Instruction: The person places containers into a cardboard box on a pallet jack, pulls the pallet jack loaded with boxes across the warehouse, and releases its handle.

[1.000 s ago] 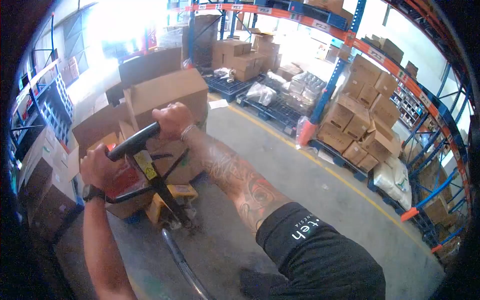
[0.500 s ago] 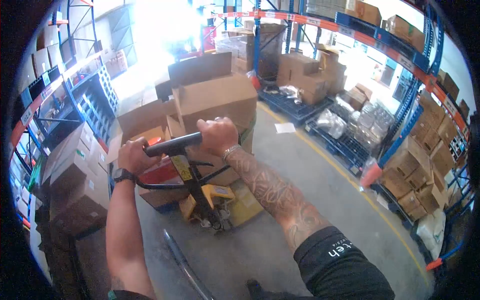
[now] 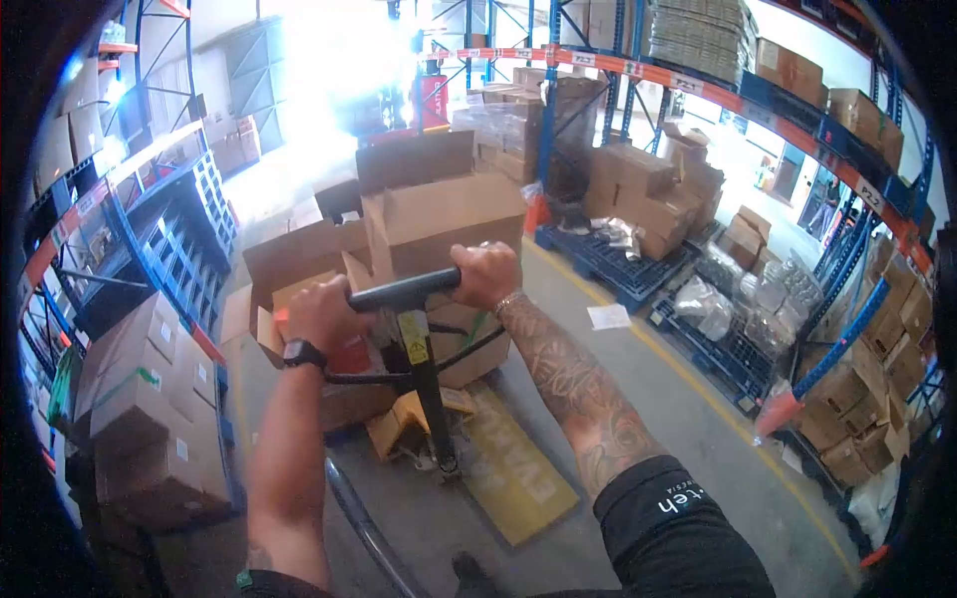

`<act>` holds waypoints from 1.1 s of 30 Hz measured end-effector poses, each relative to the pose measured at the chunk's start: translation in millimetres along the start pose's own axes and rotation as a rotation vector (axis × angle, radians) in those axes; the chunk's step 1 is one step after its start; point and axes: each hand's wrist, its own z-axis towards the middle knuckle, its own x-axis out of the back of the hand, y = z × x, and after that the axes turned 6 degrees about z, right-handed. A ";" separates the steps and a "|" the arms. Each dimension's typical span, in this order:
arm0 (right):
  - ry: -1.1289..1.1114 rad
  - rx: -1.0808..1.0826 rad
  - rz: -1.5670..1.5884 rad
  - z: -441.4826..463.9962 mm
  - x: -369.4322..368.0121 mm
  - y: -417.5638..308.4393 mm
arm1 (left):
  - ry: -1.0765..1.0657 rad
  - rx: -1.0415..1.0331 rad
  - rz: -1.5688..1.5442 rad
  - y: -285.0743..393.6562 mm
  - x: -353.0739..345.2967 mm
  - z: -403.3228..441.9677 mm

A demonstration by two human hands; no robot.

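Both ends of a dark crossbar handle (image 3: 407, 290) are gripped. My left hand (image 3: 324, 317), with a watch at its wrist, is closed round the left end. Round the right end are the fingers of my right hand (image 3: 486, 274). A black shaft (image 3: 429, 394) with a yellow label runs down from the bar to the yellow base (image 3: 414, 419) of a pallet jack. Just beyond the handle stand open cardboard boxes (image 3: 439, 214), with a red item (image 3: 349, 356) low among them behind my left hand.
Boxes (image 3: 159, 429) are stacked at the left beside blue racking. A yellow floor marking (image 3: 518, 473) lies right of the jack. Loaded pallets (image 3: 608, 267) line the right side under an orange rack beam (image 3: 688, 85). A curved dark tube (image 3: 364, 523) is at the bottom.
The view has swung left, so handle, hands and boxes appear farther right. More of the yellow floor marking shows beside the jack. Both hands have kept their hold.
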 end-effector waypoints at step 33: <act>-0.043 0.101 0.235 461.8 -489.5 145.8 | -0.015 0.222 0.037 -224.8 -227.9 513.0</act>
